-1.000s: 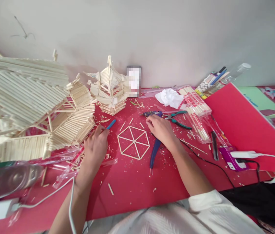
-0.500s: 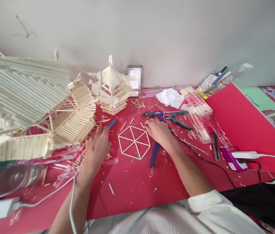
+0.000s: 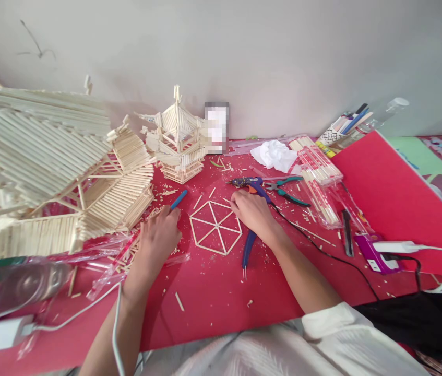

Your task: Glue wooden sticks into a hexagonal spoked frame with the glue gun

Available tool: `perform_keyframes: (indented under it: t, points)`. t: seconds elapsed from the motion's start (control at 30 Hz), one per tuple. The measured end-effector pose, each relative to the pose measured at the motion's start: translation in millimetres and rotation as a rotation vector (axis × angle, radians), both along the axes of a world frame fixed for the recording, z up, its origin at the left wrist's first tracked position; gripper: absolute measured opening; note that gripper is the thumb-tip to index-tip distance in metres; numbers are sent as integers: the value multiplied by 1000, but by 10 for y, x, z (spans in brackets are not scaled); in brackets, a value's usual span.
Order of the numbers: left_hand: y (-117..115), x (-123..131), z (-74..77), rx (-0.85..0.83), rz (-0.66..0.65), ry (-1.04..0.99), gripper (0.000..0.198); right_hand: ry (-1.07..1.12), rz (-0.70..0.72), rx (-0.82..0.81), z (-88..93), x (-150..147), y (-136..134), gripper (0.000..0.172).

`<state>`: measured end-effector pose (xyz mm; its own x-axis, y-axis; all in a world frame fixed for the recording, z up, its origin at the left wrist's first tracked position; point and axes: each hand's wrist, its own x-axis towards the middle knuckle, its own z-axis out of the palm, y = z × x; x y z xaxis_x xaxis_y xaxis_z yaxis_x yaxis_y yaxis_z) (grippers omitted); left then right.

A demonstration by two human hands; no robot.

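**Two hands flanking a stick hexagon on the red counter**

A flat hexagon frame [image 3: 215,227] of thin wooden sticks, with spokes meeting at its centre, is lying on the red counter [image 3: 213,292] between the person's two hands. The left hand [image 3: 158,237] is resting just left of the frame, fingers curled together around a blue pen-like tool [image 3: 178,199] whose tip is pointing up and away toward the wall; the hand is near the frame's left edge without touching it. The right hand [image 3: 252,213] is lying palm down at the frame's upper right corner, fingers bent and close together, fingertips at or just beside the frame's edge; whether they are touching the sticks is hard to tell. This hand is covering the body of a blue glue gun [image 3: 250,245], whose handle is sticking out below the wrist and whose nozzle end is showing above the knuckles, though whether the hand is gripping it cannot be told.

Green-handled pliers [image 3: 288,189] are lying just beyond the right hand. A small stick pagoda model [image 3: 176,141] is standing near the wall, and a much larger stick roof structure [image 3: 48,167] is filling the left side. Packets of sticks [image 3: 318,172] are lying to the right, near crumpled white tissue [image 3: 273,155]. Stick offcuts are littering the counter.
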<state>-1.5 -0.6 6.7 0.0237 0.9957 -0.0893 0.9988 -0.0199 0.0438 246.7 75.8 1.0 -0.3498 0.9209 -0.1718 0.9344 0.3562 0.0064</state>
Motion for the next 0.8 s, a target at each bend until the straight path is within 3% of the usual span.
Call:
perform_keyframes:
  t: [0.5, 0.8]
  points:
    - [6, 55, 140, -101, 30, -8, 37, 58, 17, 27, 1, 2, 0, 23]
    - [8, 7, -35, -24, 93, 6, 34, 433, 214, 16, -53, 17, 12, 14]
